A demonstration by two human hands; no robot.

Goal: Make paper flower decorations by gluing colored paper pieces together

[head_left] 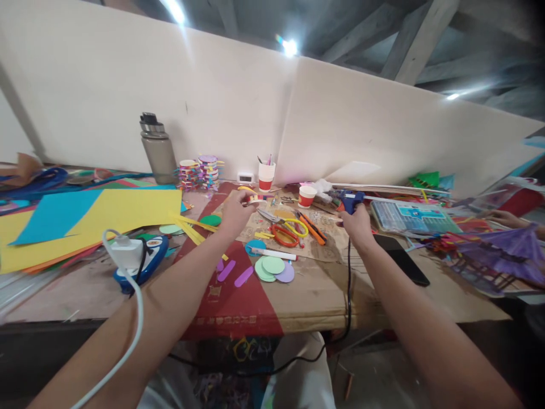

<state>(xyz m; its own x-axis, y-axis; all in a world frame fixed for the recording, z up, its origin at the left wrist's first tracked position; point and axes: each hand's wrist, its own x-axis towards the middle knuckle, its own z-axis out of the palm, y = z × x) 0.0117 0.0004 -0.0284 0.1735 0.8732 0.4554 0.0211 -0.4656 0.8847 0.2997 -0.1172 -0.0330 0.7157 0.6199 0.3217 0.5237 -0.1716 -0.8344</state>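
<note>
In the head view, my left hand (237, 212) pinches a small white round paper piece (256, 199) with coloured bits around its edge. My right hand (356, 222) is wrapped round a blue hot glue gun (352, 200), whose black cord (349, 284) hangs down over the table edge. Between my hands lie scissors with red and yellow handles (284, 235), orange-and-black pliers (313, 228) and a white marker with a red end (275, 253). Nearer to me are pale green paper discs (272, 265), a purple disc (285, 274) and purple paper strips (244, 276).
Yellow paper sheets (140, 208) and a blue power strip (149, 258) with a white plug lie left. At the back stand a bottle (158, 150), decorated paper columns (208, 172) and paper cups (266, 176). A plastic case (415, 216), a phone (400, 258) and another person's hand (500, 217) are right.
</note>
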